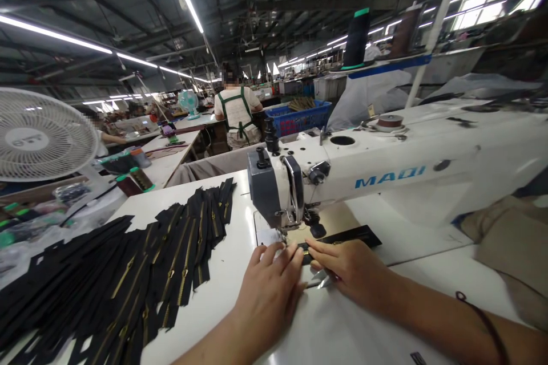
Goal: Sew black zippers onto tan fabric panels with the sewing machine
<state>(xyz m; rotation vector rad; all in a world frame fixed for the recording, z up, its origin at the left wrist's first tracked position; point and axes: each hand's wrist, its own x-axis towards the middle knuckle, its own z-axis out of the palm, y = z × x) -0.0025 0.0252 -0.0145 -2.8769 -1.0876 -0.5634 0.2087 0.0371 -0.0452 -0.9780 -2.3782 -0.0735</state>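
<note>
A black zipper strip [355,235] with gold teeth lies under the needle area of a white sewing machine [385,154]. My left hand [269,282] rests palm down just before the presser foot, its fingers stretched flat over the strip's near end; the thumb is partly hidden. From the right, my right hand [353,271] pinches the same strip, index and middle fingers on top and thumb below. A metal tool, perhaps thread snips [319,279], pokes out beneath the right hand; its handle is hidden. Many similar black zippers [171,251] with gold teeth are heaped left of the machine.
A white fan [43,134] stands at the far left, near thread spools [139,179]. Beyond the machine, a person [240,108] faces away, beside a blue basket [299,118]. A black thread cone [357,40] stands behind the machine; brown fabric [509,245] lies at right.
</note>
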